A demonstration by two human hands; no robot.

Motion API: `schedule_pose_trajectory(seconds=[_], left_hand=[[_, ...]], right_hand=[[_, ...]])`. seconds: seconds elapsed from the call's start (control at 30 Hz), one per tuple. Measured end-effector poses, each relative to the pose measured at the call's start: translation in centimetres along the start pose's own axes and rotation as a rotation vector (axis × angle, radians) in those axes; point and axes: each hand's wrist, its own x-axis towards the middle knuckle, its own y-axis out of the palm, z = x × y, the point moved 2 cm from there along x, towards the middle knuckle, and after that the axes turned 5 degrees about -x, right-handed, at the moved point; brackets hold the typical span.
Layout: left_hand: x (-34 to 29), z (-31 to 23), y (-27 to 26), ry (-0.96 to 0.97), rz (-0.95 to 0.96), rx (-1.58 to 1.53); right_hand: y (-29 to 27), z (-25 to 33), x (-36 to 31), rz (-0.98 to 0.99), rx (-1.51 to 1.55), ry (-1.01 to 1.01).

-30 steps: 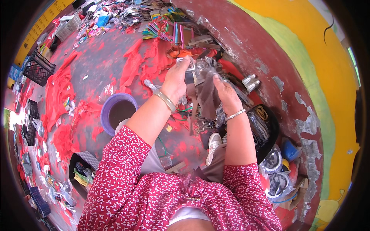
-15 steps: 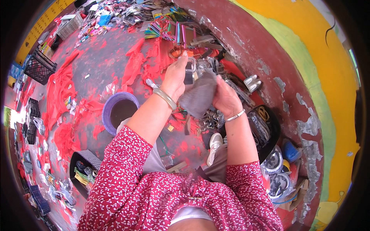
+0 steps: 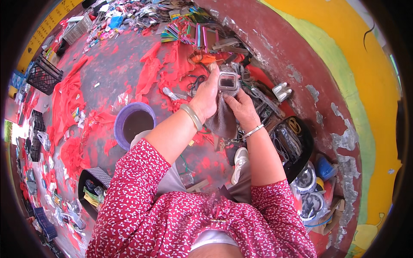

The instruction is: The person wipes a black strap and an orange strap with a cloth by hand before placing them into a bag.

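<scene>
In front of me, above the floor, my left hand (image 3: 205, 98) grips a small square case (image 3: 228, 80) with a clear plastic rim and a dark middle; exactly what it is I cannot make out. My right hand (image 3: 244, 108) is closed on a grey-brown cloth (image 3: 223, 122). The cloth hangs down between my hands, and its upper part meets the lower edge of the case. My left fingers are partly hidden behind the case. A purple bucket (image 3: 120, 127) of dark liquid stands left of my forearms.
A black tub (image 3: 306, 146) holding cables sits by my right arm, near the peeling red wall (image 3: 297, 77). Loose parts lie beyond my hands. A black bin (image 3: 83, 195) stands at lower left. Black crates (image 3: 45, 76) and heaps of small goods line the far left.
The cloth, blurred and bunched between my hands before, now hangs below the case. The case has moved right and tilted its face into view. My right hand has come slightly lower and left.
</scene>
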Motion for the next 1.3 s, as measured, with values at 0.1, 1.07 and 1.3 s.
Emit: schedule_pose_trajectory(seconds=[0.1, 1.07, 1.3], left_hand=[[-0.7, -0.2, 0.8, -0.035, 0.157, 0.053], [1.4, -0.2, -2.0, 0.576, -0.1, 0.595], [0.9, -1.2, -1.5, 0.572, -0.117, 0.54]], right_hand=[[-0.4, 0.0, 0.2, -0.013, 0.45, 0.162], [1.2, 1.9, -0.7, 0.147, 0.548, 0.33], [1.1, 1.6, -1.3, 0.158, 0.421, 0.286]])
